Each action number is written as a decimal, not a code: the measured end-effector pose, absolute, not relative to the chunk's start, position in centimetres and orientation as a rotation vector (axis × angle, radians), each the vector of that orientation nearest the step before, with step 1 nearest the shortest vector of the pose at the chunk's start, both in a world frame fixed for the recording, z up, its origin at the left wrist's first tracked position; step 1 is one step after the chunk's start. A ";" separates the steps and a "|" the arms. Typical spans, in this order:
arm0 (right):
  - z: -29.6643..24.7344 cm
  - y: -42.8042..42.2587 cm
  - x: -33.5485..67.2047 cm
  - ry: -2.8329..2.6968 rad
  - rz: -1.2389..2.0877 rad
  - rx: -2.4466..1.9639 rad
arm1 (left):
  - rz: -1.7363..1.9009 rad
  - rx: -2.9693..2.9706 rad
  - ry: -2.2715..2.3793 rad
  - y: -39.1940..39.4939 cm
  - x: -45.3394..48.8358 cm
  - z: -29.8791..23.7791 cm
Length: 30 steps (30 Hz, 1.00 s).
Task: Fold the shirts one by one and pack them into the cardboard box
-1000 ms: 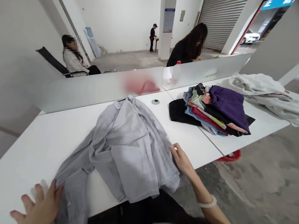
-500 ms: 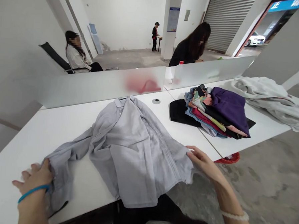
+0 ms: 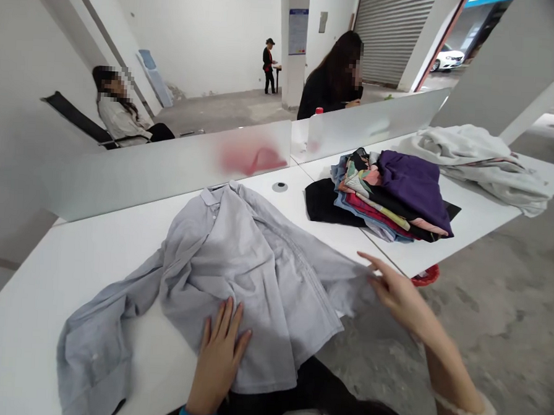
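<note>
A light grey button-up shirt (image 3: 260, 262) lies spread on the white table, collar toward the divider, its lower hem hanging over the front edge. My left hand (image 3: 217, 362) rests flat on the lower front of the shirt, fingers stretched out. Off to the right, my right hand (image 3: 400, 297) pinches the end of one sleeve between thumb and fingers and holds it out past the table edge. The other sleeve (image 3: 96, 340) lies bent on the table at the left, untouched.
A pile of folded clothes (image 3: 393, 192), purple on top, sits right of the shirt on a black garment (image 3: 330, 203). Beyond lies a rumpled whitish cloth (image 3: 479, 159). A frosted divider (image 3: 167, 171) runs along the back. A red basket (image 3: 426, 275) stands below. Several people are beyond the divider.
My left hand has let go of the left sleeve and moved right onto the shirt's front. My right hand has drawn its sleeve farther out to the right.
</note>
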State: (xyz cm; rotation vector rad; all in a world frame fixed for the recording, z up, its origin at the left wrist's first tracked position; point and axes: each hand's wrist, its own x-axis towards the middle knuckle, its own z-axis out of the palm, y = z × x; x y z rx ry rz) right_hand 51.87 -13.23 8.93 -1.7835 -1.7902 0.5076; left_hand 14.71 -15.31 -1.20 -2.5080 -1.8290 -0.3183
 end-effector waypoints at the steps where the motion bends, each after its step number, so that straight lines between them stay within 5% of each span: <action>1: 10.3 -12.2 52.5 -1.810 0.425 -1.772 | -0.287 -2.509 -1.843 -15.5 14.2 -1.4; 7: 20.9 -4.6 56.2 -2.013 -0.024 -1.762 | -0.297 -2.457 -2.070 -17.3 8.3 -1.8; 13: 26.3 -1.1 58.9 -1.492 -0.607 -1.589 | -0.603 -2.398 -2.379 -20.5 5.5 -0.7; 17: 22.1 -2.6 54.8 -1.656 -0.496 -1.636 | -0.932 -2.136 -2.709 -21.8 5.4 0.9; 24: 7.6 -8.4 45.9 -2.366 0.617 -1.892 | -0.657 -1.891 -2.889 -21.3 5.7 2.5; 30: 2.7 -13.2 43.9 -2.290 0.551 -1.673 | -0.702 -2.360 -2.685 -22.4 8.6 4.0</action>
